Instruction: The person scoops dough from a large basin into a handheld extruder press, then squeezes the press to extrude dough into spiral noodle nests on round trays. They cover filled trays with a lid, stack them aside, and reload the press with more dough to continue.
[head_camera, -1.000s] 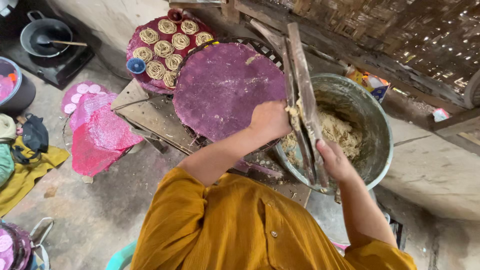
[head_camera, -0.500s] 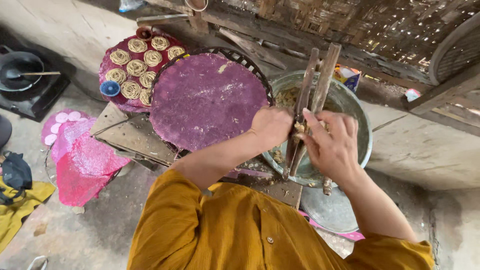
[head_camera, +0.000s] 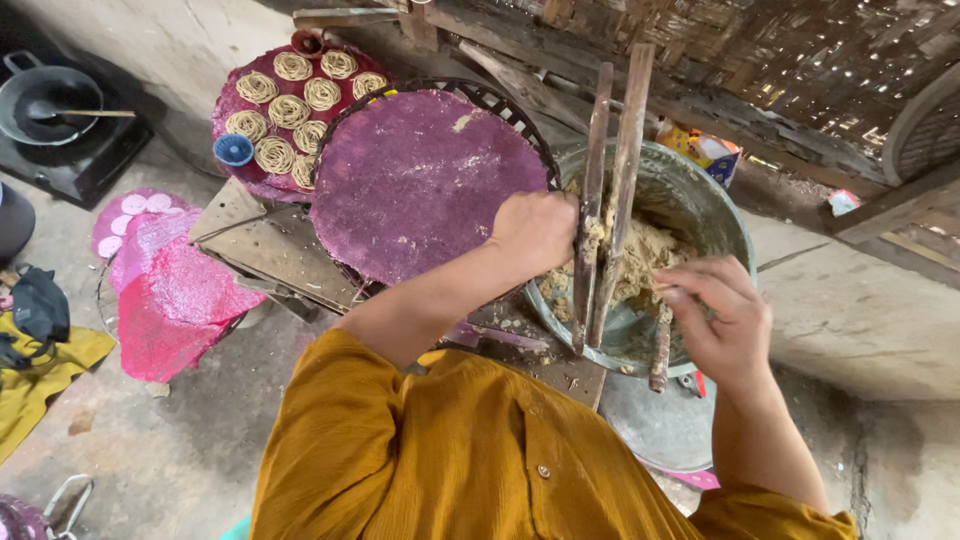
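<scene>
One package shows: a small orange and yellow carton (head_camera: 703, 148) with a patch of blue on its face, standing on the ground just behind the rim of the big metal basin (head_camera: 712, 212), under the slatted wooden wall. Its corners look crumpled. No labels, signs or screens are in view.

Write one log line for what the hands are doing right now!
left hand: grips wooden press | right hand: open, above dough | metal basin: holds dough | purple mat: bare
</scene>
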